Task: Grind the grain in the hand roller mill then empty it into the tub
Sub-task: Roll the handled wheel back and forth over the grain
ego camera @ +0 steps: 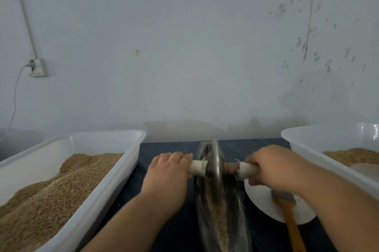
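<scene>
Left hand (168,169) and right hand (272,165) each grip one of two white-wrapped handles (198,167) on the hand roller mill (215,171): one steel wheel (214,154) upright in one boat-shaped trough (239,214) lined with brown crushed grain (217,208). One brush (288,212) lies on one plate (260,198) just right. Two white tubs flank the mill, left tub (114,171) and right tub (307,145), both holding grain.

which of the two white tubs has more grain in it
The left tub, heaped with grain close to its rim; the right tub holds only a low layer.
</scene>
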Available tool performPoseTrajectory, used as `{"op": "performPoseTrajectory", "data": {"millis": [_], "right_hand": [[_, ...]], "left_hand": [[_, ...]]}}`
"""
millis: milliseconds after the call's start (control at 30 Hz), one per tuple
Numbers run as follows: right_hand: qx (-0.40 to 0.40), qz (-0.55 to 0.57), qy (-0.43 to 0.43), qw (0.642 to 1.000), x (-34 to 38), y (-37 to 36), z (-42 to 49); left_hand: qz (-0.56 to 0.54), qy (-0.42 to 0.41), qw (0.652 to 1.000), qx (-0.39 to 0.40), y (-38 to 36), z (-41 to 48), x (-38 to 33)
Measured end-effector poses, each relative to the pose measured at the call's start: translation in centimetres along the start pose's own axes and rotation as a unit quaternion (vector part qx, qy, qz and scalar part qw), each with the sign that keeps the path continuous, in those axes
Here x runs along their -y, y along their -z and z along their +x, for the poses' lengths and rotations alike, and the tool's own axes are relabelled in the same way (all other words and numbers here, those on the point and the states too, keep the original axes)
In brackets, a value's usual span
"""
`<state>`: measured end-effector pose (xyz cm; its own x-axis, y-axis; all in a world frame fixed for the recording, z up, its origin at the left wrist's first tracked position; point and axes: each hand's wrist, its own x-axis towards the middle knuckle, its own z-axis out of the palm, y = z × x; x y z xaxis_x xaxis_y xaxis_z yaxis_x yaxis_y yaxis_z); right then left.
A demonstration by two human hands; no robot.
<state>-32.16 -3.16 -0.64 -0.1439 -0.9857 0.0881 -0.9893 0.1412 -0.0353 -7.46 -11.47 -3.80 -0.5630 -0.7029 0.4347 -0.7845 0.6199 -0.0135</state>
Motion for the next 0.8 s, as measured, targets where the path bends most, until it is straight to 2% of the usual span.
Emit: {"op": "performPoseTrajectory", "data": {"millis": [133,200,267,333,400,567,667,800], "right_hand": [[0.178,0.031,0.052,0.982,-0.5,3.7,-2.6],[0.230,0.035,0.079,0.969,-0.5,4.7,-3.4],[0.244,0.043,0.088,0.965,-0.5,5.0,-3.6],[0.217,0.040,0.079,0.972,-0.4,4.7,-3.3],[0.159,0.043,0.061,0.984,-0.4,3.8,-2.5],[-0.049,0.019,0.015,0.998,-0.1,-0.3,0.2],[-0.174,-0.041,0.013,0.984,0.0,-2.8,1.4],[-0.178,-0.039,-0.011,0.983,-0.1,-3.4,1.5]], "left_hand": [[0.014,-0.078,0.991,0.103,4.8,-1.4,-0.3],[-0.020,-0.095,0.982,0.161,6.8,-2.2,-0.2],[-0.065,-0.088,0.972,0.209,7.8,-2.5,0.1],[-0.079,-0.073,0.967,0.230,7.7,-2.3,0.3],[-0.084,-0.056,0.971,0.215,6.3,-1.7,0.4],[-0.040,0.030,0.998,0.034,-0.1,0.0,0.3],[-0.065,0.060,0.996,-0.017,-2.4,0.6,0.8],[-0.047,0.045,0.997,-0.040,-2.8,0.7,1.1]]}}
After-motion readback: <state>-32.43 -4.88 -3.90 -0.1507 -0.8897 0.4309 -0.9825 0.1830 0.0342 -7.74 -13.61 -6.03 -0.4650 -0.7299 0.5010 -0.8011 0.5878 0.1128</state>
